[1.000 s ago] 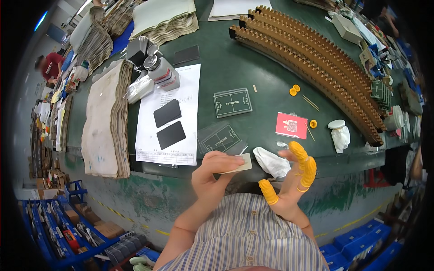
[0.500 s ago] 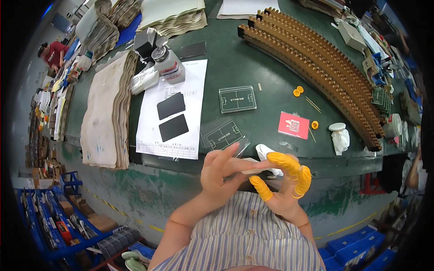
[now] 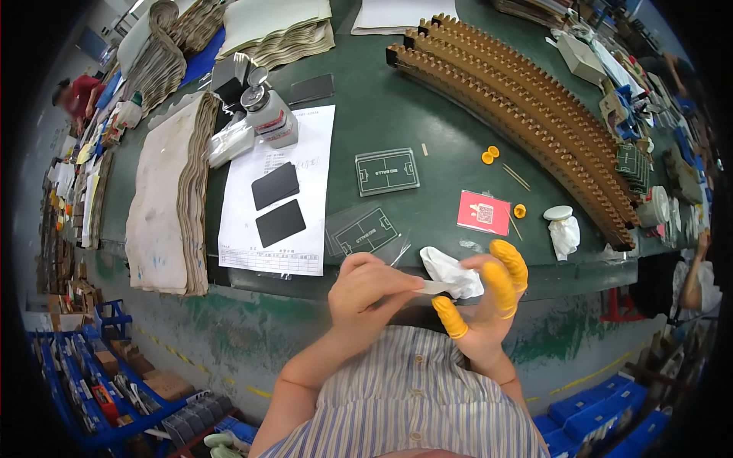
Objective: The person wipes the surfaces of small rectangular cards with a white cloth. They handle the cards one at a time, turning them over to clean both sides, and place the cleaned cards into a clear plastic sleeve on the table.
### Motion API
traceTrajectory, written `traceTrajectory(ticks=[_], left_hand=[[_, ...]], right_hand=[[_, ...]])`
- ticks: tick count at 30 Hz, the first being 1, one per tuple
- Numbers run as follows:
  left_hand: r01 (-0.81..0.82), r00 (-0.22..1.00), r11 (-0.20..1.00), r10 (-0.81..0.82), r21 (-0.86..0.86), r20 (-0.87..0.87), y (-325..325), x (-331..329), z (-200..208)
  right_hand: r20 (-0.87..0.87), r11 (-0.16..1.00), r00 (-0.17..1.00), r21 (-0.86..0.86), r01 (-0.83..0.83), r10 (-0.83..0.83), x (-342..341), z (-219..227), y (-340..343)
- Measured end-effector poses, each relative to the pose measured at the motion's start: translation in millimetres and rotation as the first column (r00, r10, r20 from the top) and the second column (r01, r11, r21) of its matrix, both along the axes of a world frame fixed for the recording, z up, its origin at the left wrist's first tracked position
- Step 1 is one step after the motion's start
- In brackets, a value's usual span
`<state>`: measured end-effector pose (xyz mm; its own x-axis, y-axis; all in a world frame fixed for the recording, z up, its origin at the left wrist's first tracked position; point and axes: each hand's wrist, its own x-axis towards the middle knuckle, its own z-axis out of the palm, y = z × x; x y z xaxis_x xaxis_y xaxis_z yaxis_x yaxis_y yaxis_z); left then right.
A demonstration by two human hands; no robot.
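My left hand [image 3: 365, 296] pinches a thin, pale flat piece [image 3: 435, 288] between thumb and fingers; it is seen nearly edge-on, so I cannot make out its kind. Beside it my right hand [image 3: 487, 317] is open, with yellow finger cots [image 3: 500, 288] on the thumb and two fingers. The right fingers stand apart from the pale piece. Just beyond the hands, a crumpled white cloth [image 3: 452, 272] lies at the table edge. Near the left hand is a clear plastic sleeve with a dark green card [image 3: 366, 231] printed with a white pitch pattern.
Farther off lie a stack of green cards [image 3: 388, 172], a pink card [image 3: 483, 213], yellow finger cots [image 3: 489, 156] and thin sticks [image 3: 517, 177]. Curved wooden racks [image 3: 519, 122] run along the right. Black cards [image 3: 280, 223] rest on a printed sheet [image 3: 305, 252], beside a pump bottle [image 3: 271, 120].
The right fingers have come away from the pale piece and spread upward. The left hand keeps hold of it, its raised finger now lowered. The whole view has shifted slightly.
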<state>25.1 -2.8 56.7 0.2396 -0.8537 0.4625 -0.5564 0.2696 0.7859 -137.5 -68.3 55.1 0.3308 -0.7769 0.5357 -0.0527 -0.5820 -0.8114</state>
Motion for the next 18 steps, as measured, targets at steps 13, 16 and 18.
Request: traceTrajectory(ticks=[13,16,18], left_hand=[[-0.029,0.999,0.999,0.030,-0.021,0.022,-2.7,-1.6,1.3],[-0.006,1.000,1.000,0.007,0.017,-0.030,-1.9,-1.5,-1.8],[0.010,0.992,0.999,-0.005,0.039,-0.125,-1.4,-3.4,-4.8]], right_hand=[[-0.245,0.973,0.960,-0.215,0.083,-0.136,-9.7,-14.1,7.0],[-0.231,0.981,0.962,-0.165,0.106,-0.143,-9.8,-16.0,9.0],[-0.230,0.980,0.963,-0.171,0.103,-0.141,-10.3,-14.1,8.6]])
